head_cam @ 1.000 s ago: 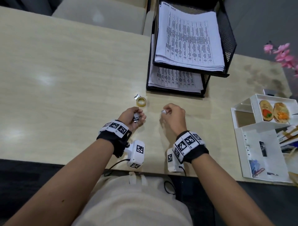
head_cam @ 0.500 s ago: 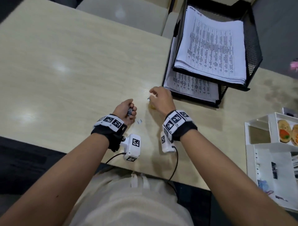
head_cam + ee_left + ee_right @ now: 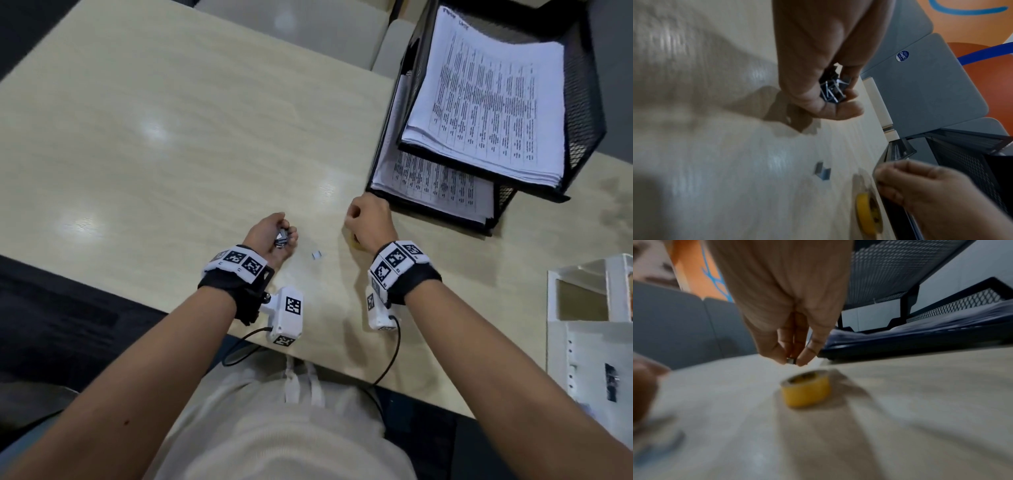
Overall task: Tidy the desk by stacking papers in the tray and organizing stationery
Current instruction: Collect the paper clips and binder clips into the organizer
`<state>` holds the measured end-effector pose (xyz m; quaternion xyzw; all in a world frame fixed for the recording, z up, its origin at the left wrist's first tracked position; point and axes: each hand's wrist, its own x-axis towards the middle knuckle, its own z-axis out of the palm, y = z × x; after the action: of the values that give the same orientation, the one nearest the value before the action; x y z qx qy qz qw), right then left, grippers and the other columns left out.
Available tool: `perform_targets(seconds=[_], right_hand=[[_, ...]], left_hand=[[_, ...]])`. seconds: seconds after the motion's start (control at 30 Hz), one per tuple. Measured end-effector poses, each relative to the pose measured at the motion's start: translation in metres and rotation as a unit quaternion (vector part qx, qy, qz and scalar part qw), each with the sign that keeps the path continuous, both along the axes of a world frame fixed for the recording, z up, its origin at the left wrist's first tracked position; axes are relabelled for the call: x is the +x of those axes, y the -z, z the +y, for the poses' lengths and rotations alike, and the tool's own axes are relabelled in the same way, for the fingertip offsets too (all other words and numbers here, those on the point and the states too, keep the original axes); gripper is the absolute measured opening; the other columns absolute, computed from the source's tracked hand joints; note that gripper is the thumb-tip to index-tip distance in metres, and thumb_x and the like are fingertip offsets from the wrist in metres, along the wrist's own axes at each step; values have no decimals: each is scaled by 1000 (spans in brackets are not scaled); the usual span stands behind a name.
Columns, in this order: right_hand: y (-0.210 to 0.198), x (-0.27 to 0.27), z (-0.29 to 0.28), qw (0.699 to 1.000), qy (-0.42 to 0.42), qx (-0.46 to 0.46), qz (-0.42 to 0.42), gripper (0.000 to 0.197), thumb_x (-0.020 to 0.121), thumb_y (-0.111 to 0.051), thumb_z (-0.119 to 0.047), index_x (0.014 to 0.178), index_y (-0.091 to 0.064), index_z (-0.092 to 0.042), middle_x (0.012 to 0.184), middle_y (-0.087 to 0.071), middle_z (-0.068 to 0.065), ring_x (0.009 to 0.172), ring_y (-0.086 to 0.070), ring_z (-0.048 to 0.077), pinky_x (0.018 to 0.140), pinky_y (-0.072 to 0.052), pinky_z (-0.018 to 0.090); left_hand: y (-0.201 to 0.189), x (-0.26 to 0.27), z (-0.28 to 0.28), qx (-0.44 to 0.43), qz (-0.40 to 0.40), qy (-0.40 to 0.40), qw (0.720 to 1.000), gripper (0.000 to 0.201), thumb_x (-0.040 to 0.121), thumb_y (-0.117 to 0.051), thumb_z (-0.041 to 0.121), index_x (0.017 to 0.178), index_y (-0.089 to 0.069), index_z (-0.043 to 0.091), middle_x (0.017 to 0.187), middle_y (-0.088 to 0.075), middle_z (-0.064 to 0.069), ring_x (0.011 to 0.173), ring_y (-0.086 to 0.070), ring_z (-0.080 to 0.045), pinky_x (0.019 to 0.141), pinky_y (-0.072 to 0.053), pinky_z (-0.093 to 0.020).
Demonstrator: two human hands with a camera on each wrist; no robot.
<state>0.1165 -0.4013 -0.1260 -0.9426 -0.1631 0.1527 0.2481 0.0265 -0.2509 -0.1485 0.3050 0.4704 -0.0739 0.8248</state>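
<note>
Both hands gathering small stationery on the desk (image 3: 171,144)

Left hand (image 3: 270,236) cups binder clips (image 3: 831,91); right hand (image 3: 371,222) pinches a small metal piece (image 3: 791,361) beside the tape (image 3: 806,390); papers (image 3: 489,102) fill the tray (image 3: 582,113).

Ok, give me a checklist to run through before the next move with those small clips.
1. Left hand holds the bunch of black binder clips securely: ok.
2. Right hand has pinched a small metal piece off the desk: cannot tell what the piece is, too blurred.
3. Loose strip of silver staples collected: not ok, it lies on the beige wooden desk between the hands.
4. Yellow tape roll put away: not ok, it sits under the right wrist.
5. Printed papers stacked in the black mesh tray: ok.
</note>
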Motion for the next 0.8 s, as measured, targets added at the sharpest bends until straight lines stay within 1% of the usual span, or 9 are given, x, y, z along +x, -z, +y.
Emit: perform_targets(seconds=[0.13,0.2,0.3,0.37,0.43,0.53,0.6,0.7,0.8], right_hand=[[-26,-23,14,990,-2,137,30,6,75,-64,1,76,-70,1,83,-67,12,73,-53,14,56,-36,5],[-36,-38,24,983,-34,170,66,2,75,-68,-3,75,-70,-3,76,-65,6,68,-55,11,58,-40,9],[-39,-43,26,974,-17,211,82,3,76,-68,-4,76,-70,-6,72,-61,-1,60,-55,7,59,-45,9],[-32,-40,21,972,28,224,70,11,77,-64,-3,71,-68,-12,65,-59,-4,61,-57,13,69,-55,29],[-22,-39,16,979,63,186,61,14,77,-61,-4,69,-67,-14,64,-60,-4,70,-60,20,77,-55,39],[-8,-58,13,996,3,60,70,12,79,-58,-5,86,-69,-7,84,-63,5,84,-56,21,71,-44,22],[1,-72,14,995,-70,5,67,16,81,-54,-3,93,-66,-3,97,-60,11,93,-54,25,71,-38,24],[7,-80,7,992,-117,-21,49,16,82,-48,5,87,-64,4,102,-56,16,96,-52,30,76,-39,32],[3,-74,-2,998,-40,4,43,15,82,-49,4,81,-64,3,97,-58,15,87,-49,24,69,-38,29]], left_hand=[[-4,7,-14,-5,-26,16,1000,37,98,-40,25,68,-51,7,46,-61,-5,41,-62,-12,43,-52,-15],[-5,7,-18,-27,-32,14,999,32,97,-39,25,76,-53,6,55,-62,-7,47,-62,-13,43,-53,-17],[-4,5,-19,-44,-23,27,998,30,97,-39,23,74,-52,8,45,-58,-2,36,-55,-8,38,-48,-13],[-6,1,-15,-27,-6,55,998,38,98,-37,25,62,-43,12,35,-50,1,26,-45,-5,29,-36,-8],[-7,-2,-9,-8,3,76,997,41,98,-35,26,59,-36,15,32,-44,4,22,-36,-4,24,-24,-8],[-6,-8,0,6,11,70,998,41,98,-35,27,58,-33,17,30,-40,5,20,-31,-5,23,-18,-9],[-5,-11,2,11,14,63,998,41,98,-34,27,58,-33,17,29,-40,4,19,-31,-5,23,-18,-9],[-2,-13,1,21,20,46,999,40,98,-36,25,59,-36,16,30,-42,4,21,-37,-5,25,-25,-8],[-1,-12,-6,19,10,27,999,38,98,-38,21,61,-41,13,33,-48,2,26,-48,-6,31,-41,-9]])
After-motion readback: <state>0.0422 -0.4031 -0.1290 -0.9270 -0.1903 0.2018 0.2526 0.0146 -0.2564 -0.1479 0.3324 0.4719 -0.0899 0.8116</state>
